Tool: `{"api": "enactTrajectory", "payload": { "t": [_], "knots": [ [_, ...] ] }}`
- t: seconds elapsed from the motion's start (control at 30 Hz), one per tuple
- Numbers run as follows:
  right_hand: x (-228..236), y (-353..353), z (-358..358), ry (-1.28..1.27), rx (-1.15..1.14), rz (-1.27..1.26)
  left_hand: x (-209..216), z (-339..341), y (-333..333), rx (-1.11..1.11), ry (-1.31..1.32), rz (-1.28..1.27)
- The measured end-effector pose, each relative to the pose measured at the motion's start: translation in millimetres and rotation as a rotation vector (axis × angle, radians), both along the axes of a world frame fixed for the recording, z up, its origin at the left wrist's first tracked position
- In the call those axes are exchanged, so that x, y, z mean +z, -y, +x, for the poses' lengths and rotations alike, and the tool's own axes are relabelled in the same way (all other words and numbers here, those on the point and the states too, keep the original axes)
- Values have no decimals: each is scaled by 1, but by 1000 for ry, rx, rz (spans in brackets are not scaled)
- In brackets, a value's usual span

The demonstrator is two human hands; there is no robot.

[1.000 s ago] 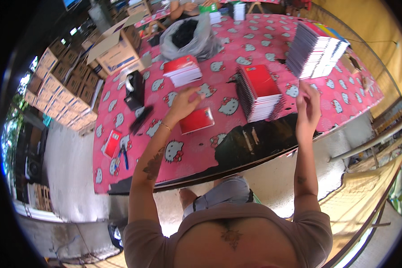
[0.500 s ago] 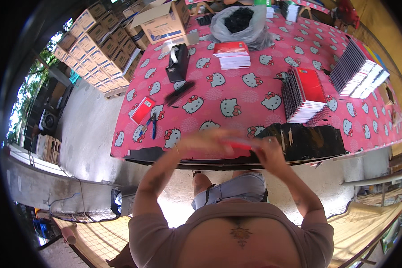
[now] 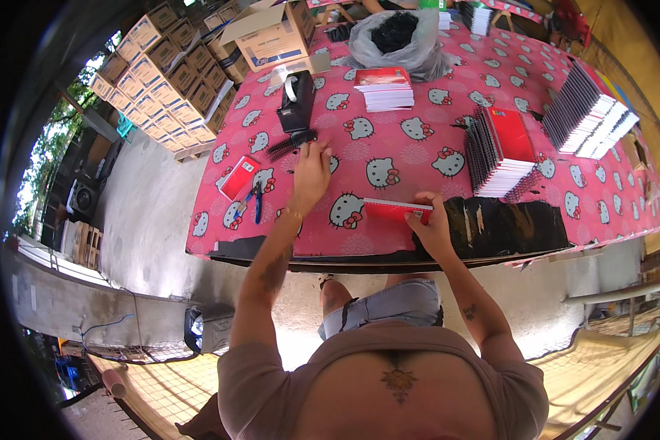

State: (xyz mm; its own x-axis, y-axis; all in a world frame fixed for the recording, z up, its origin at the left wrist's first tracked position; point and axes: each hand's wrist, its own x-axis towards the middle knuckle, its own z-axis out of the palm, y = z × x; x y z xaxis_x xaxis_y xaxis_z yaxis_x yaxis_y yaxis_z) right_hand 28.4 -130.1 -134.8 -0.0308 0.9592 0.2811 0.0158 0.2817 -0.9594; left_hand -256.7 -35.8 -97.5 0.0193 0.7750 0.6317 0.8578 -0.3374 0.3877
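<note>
My right hand (image 3: 435, 229) grips a red-covered notebook (image 3: 396, 210) by its right end, the thumb on the cover, just above the table's near edge. Its white page edges face away from me. My left hand (image 3: 312, 174) reaches forward, its fingers close together at the right end of a small bunch of black spiral binding coils (image 3: 286, 147). Whether a coil sits between those fingertips is too small to make out. Left of that hand lie a single red notebook (image 3: 239, 178) and pliers with blue-and-black handles (image 3: 257, 202).
A black tape dispenser (image 3: 295, 106) stands beyond the coils. Farther back are a red notebook stack (image 3: 386, 89), a plastic bag of black coils (image 3: 359, 51) and an open carton (image 3: 271, 44). Spiral-bound notebooks (image 3: 512, 139) pile up at right, with a taller stack (image 3: 583, 110) beyond.
My left hand has left the notebook and moved forward and left to the black coils. My right hand still holds the notebook, now steady near the table edge.
</note>
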Motion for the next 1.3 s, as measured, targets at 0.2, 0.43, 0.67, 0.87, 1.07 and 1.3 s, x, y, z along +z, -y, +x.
{"api": "enactTrajectory", "payload": {
  "t": [0.2, 0.43, 0.67, 0.87, 1.07, 1.3],
  "knots": [
    [-12, -13, 0, -67, 141, -178, -24, 71, 108, -312, 796, -335],
    [-9, -9, 5, 32, 169, -100, 6, 49, 107, -262, 370, -160],
    [-8, -11, 4, -32, 174, -147, 6, 54, 108, -195, 320, -97],
    [-5, -10, 3, -43, 171, -98, 2, 51, 105, -211, 296, -46],
    [-10, -9, 4, -53, 179, -107, 6, 49, 103, -233, 275, -77],
    [-19, -12, 13, -24, 188, -106, 18, 46, 96, -380, 219, -209]
  ]
}}
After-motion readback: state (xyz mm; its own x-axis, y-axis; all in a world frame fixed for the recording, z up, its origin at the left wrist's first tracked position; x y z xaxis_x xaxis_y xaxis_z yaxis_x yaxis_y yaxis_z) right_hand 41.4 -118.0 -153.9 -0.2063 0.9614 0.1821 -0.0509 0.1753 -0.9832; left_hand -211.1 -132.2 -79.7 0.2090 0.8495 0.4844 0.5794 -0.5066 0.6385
